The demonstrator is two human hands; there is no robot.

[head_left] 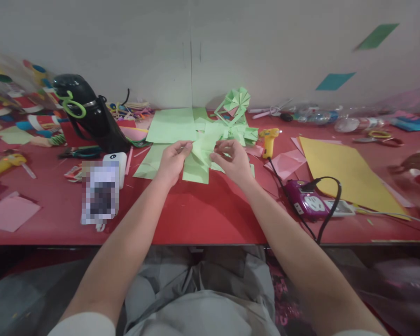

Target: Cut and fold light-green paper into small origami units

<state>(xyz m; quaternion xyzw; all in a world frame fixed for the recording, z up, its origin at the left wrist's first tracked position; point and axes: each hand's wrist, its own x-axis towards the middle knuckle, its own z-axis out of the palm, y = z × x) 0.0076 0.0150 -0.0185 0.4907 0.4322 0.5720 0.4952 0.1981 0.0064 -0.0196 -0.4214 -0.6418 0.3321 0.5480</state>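
My left hand pinches a light green sheet of paper between thumb and fingers, and the sheet looks folded or creased. At the sheet's right edge is my right hand, its fingers curled and closed on the paper; the exact contact at the fingertips is blurred. More green sheets lie flat just behind and below my hands. Beyond my right hand stands a folded green paper shape, with a fan-like pleated rosette at its top.
To the right are a yellow glue gun, pink paper, a purple power strip with a black cord, and a yellow sheet. A black bottle, a phone and another glue gun are on the left.
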